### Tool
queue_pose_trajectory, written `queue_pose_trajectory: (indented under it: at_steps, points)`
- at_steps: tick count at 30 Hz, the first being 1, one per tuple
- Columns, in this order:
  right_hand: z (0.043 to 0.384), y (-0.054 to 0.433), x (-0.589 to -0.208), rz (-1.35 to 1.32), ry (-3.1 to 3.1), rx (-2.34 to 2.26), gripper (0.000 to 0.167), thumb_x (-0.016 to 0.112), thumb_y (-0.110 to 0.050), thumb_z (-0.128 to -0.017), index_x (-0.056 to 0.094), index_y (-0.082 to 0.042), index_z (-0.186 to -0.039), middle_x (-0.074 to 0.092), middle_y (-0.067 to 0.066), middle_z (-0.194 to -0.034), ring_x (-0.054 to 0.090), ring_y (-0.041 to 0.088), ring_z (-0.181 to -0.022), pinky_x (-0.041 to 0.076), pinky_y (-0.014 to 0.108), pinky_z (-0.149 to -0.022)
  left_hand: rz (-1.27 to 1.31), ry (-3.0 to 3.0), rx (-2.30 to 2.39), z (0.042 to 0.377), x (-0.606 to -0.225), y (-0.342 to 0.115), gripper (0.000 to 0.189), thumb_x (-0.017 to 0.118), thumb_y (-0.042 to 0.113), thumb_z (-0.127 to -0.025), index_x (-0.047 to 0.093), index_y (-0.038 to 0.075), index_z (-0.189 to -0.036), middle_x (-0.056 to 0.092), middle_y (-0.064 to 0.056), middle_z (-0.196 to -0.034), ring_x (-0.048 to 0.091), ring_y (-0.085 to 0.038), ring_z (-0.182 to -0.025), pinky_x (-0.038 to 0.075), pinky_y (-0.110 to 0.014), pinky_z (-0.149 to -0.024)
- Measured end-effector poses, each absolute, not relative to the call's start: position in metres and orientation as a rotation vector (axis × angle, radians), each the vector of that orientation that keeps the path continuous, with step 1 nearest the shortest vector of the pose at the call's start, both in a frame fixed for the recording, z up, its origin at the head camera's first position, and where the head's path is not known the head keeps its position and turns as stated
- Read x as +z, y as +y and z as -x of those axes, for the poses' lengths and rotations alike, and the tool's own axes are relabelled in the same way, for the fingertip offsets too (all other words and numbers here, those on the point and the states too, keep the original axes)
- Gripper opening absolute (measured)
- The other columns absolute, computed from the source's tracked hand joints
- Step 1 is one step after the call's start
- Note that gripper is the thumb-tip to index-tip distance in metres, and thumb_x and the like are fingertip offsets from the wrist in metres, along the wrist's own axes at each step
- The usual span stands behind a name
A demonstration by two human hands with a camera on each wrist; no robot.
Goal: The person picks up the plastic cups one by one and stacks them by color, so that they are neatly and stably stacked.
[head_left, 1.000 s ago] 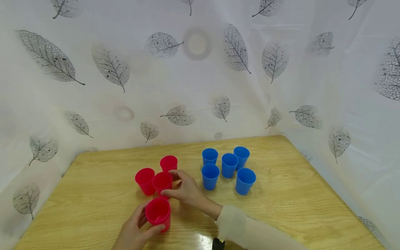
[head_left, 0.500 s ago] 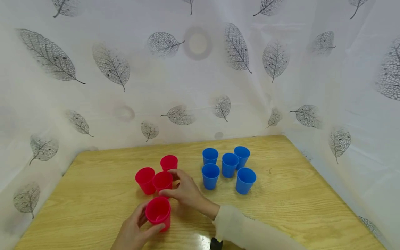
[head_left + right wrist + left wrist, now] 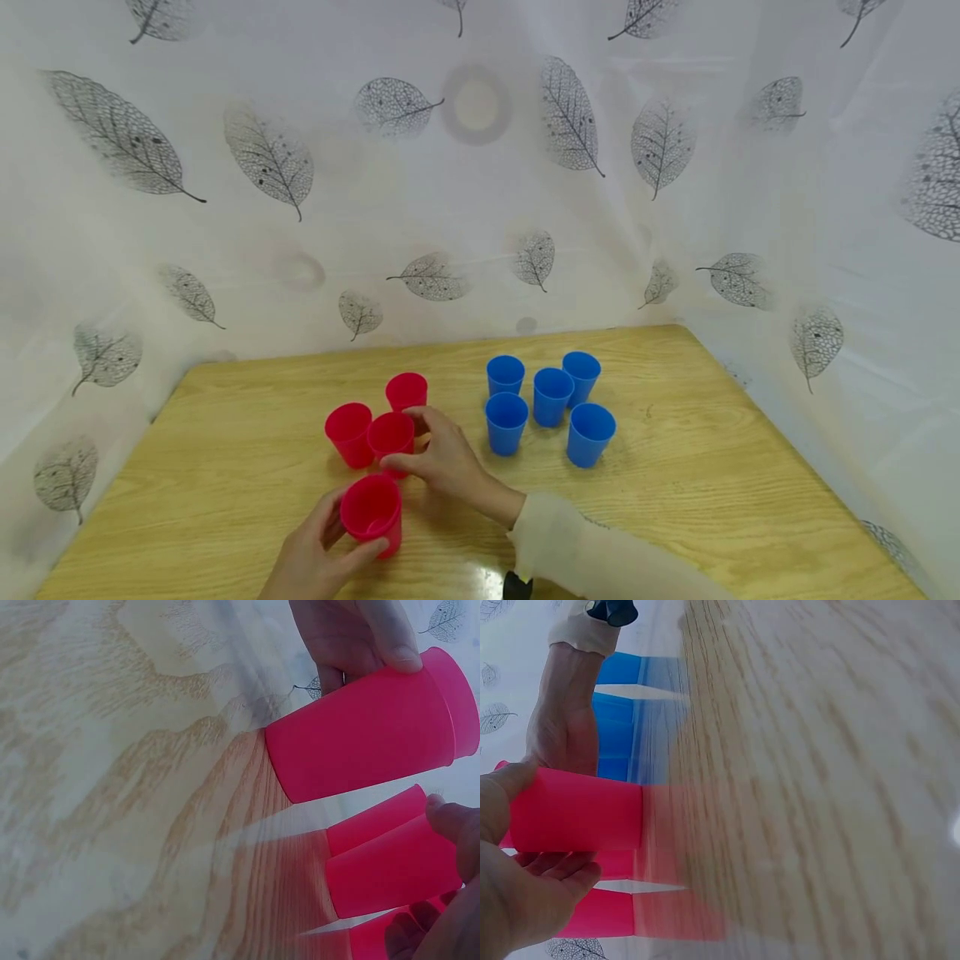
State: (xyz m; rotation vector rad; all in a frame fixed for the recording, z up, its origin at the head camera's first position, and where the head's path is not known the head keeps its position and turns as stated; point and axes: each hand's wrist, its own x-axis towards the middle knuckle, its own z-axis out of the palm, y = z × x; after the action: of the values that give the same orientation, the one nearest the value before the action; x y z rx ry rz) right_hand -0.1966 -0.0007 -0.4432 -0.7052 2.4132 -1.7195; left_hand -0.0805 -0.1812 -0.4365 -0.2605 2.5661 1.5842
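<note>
At the near side of the table, my left hand (image 3: 311, 550) grips a pair of nested red cups (image 3: 372, 512), fingers on one side and thumb on the other. The right wrist view shows the inner cup's rim (image 3: 459, 705) standing out beyond the outer cup (image 3: 360, 739). Just behind, my right hand (image 3: 453, 467) holds a single upright red cup (image 3: 392, 435) between thumb and fingers. Two more red cups stand close to it, one on its left (image 3: 349, 435) and one farther back (image 3: 407, 389). All the cups open upward.
Right of the red cups stand several blue cups (image 3: 551, 398), upright in a loose cluster beyond my right hand. The wooden table (image 3: 720, 483) meets a leaf-patterned curtain (image 3: 480, 208) at its back and sides. A dark object (image 3: 517, 585) shows beneath the right sleeve.
My left hand has shifted slightly left with the nested red cups, widening their offset from the cup in my right hand. The right hand keeps its hold almost unmoved.
</note>
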Motion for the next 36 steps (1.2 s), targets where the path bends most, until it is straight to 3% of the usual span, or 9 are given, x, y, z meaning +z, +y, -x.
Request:
queue_pose_trajectory:
  at_steps: [17, 25, 36]
  points:
    - [0.195, 0.001, -0.442, 0.705, 2.414, -1.710, 0.057, 0.085, -0.020, -0.088, 0.058, -0.005, -0.135, 0.068, 0.005, -0.121, 0.066, 0.009, -0.094, 0.057, 0.019, -0.078, 0.328, 2.582, 1.533, 0.080, -0.434, -0.195, 0.084, 0.092, 0.033, -0.079, 0.049, 0.002, -0.144, 0.061, -0.017, -0.139, 0.059, -0.040, -0.126, 0.055, -0.050, -0.100]
    - [0.193, 0.005, -0.442, 0.689, 2.430, -1.694, 0.054, 0.085, -0.020, -0.088, 0.058, -0.005, -0.133, 0.068, 0.002, -0.120, 0.062, 0.012, -0.105, 0.059, 0.029, -0.086, 0.326, 2.607, 1.493, 0.085, -0.433, -0.198, 0.082, 0.090, 0.031, -0.081, 0.047, 0.000, -0.143, 0.059, -0.021, -0.139, 0.058, -0.043, -0.127, 0.054, -0.051, -0.101]
    - [0.185, 0.022, -0.428, 0.610, 2.451, -1.678, 0.063, 0.084, -0.028, -0.089, 0.053, -0.006, -0.139, 0.066, 0.000, -0.121, 0.060, 0.014, -0.108, 0.056, 0.022, -0.082, 0.352, 2.589, 1.506, 0.089, -0.430, -0.204, 0.087, 0.089, 0.043, -0.081, 0.044, 0.003, -0.144, 0.059, -0.019, -0.139, 0.058, -0.042, -0.127, 0.054, -0.051, -0.102]
